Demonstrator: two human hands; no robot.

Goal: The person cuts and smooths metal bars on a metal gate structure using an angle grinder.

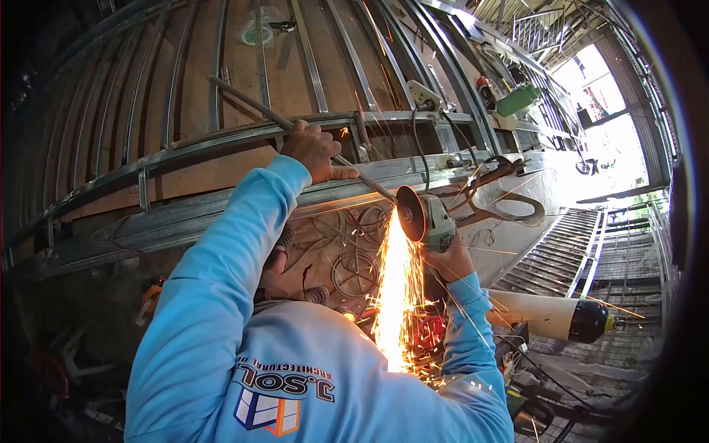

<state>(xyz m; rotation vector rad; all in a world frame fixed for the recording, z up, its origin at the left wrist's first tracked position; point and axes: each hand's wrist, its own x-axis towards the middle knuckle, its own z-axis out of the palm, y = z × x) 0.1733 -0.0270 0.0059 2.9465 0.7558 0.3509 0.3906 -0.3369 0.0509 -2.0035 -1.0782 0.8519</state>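
My left hand [316,153] is wrapped round a thin metal rod [255,103], which slants from the upper left down to the grinder. In my right hand [452,258] is an angle grinder [437,221] with a dark reddish disc [410,213]. The rod's lower end meets the disc's upper left edge. A bright stream of sparks [397,295] pours from there down toward my blue shirt. My right fingers are partly hidden behind the grinder body.
A metal frame with parallel bars [177,81] lies ahead, with long metal tubes [177,218] along its near side. A green bottle [518,100] rests at the upper right. Coiled cables [356,273] lie on the floor. A gas cylinder [543,316] is at the right.
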